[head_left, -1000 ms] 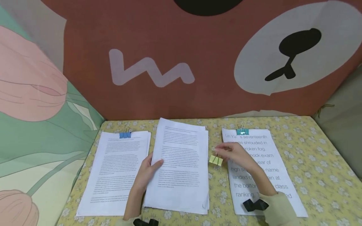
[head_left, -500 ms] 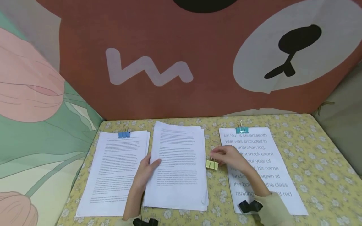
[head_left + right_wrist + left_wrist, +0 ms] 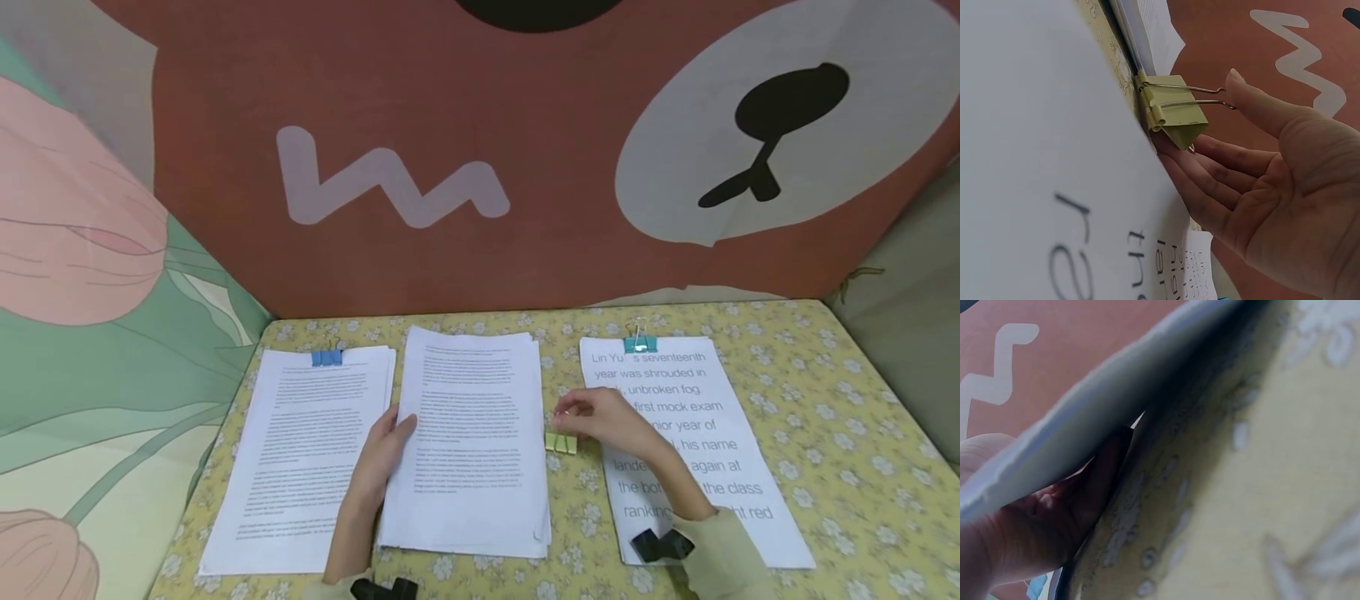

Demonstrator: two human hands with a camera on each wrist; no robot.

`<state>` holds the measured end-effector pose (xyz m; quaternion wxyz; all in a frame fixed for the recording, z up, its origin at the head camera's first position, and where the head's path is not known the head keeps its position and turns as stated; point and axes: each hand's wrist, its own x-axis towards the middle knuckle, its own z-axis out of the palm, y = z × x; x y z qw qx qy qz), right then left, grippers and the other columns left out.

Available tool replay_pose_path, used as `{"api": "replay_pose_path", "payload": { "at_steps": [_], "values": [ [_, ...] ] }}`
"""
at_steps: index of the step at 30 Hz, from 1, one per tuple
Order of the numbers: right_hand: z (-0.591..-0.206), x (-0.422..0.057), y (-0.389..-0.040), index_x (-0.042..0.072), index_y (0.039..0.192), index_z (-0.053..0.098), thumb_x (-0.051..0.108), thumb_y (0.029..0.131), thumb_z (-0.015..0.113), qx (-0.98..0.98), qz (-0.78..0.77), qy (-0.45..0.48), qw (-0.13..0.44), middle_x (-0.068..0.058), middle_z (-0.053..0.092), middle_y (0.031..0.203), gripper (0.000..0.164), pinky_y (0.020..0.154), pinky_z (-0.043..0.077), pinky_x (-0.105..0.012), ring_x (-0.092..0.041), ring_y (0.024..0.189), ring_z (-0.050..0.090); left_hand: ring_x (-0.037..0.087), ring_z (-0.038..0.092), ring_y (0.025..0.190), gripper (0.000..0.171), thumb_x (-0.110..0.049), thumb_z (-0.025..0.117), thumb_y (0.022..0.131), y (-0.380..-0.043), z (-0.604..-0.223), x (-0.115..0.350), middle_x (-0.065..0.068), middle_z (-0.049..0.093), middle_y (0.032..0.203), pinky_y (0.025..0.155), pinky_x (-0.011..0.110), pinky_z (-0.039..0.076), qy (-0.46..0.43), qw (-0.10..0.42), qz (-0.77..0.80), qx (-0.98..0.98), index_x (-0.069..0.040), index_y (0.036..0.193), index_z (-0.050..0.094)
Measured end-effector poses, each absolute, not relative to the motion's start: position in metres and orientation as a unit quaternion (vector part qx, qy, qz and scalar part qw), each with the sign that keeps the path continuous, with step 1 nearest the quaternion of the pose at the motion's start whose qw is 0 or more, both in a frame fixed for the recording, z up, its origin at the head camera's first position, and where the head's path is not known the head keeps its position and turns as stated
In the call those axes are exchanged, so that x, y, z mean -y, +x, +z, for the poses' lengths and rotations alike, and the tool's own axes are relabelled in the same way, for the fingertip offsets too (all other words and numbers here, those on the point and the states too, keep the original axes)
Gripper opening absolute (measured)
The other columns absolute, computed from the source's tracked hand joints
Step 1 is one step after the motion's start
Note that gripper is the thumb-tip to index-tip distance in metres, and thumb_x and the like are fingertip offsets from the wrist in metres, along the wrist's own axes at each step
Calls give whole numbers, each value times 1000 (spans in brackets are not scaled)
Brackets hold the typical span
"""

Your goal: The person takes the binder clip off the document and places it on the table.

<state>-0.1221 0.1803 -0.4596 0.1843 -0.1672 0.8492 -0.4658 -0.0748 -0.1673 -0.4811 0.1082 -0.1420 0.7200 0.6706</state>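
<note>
Nearest me, black wrist pieces (image 3: 662, 546) sit at my pale sleeves (image 3: 723, 550). My left grip (image 3: 380, 458) is closed on the middle stack (image 3: 472, 450), thumb over its left edge and fingers beneath; the sheets stand off the surface (image 3: 840, 433) there. My right grip (image 3: 611, 421) is partly closed round the yellow binder clip (image 3: 1179, 103), thumb at one wire handle, fingers under the body; how hard I pinch, I cannot tell. The clip is right beside the stack's right edge; whether any paper is inside it, I cannot see.

I take the step in hand to be readying this clip for the unclipped stack. The next move seems to call for squeezing its handles while my left steadies the sheets, probably at the top edge, where the left stack (image 3: 300, 467) wears a blue clip (image 3: 327, 358) and the right stack (image 3: 727, 487) a teal clip (image 3: 641, 344). Beyond stands a reddish-brown wall (image 3: 420, 275).
</note>
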Motion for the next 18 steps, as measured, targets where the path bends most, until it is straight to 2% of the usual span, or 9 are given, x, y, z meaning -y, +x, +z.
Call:
{"api": "replay_pose_path", "payload": {
  "at_steps": [5, 9, 12, 18],
  "values": [
    [-458, -181, -122, 3, 110, 75, 31, 95, 77, -849, -459, -186, 183, 0, 71, 89, 32, 68, 54, -29, -16, 79, 65, 29, 66, 113, 56, -21, 45, 109, -74, -476, 167, 22, 59, 139, 94, 34, 55, -152, 106, 664, -725, 0, 159, 31],
    [-458, -182, -122, 2, 112, 74, 30, 96, 77, -847, -458, -195, 184, 0, 74, 95, 32, 74, 56, -30, -15, 86, 68, 31, 63, 119, 56, -21, 45, 109, -75, -472, 166, 23, 54, 144, 102, 42, 50, -157, 95, 655, -733, 0, 159, 30],
    [-458, -183, -121, 1, 115, 74, 29, 96, 76, -848, -457, -196, 182, 1, 74, 97, 34, 76, 57, -30, -14, 89, 70, 36, 54, 132, 60, -19, 45, 109, -75, -470, 164, 25, 44, 154, 113, 50, 41, -152, 81, 655, -736, 3, 161, 23],
    [-459, -183, -122, 0, 116, 73, 28, 96, 76, -850, -455, -196, 178, 0, 74, 97, 35, 75, 57, -32, -15, 89, 69, 40, 37, 146, 66, -21, 48, 109, -76, -462, 161, 23, 32, 163, 121, 54, 28, -172, 65, 633, -752, -1, 164, 18]
  ]
}}
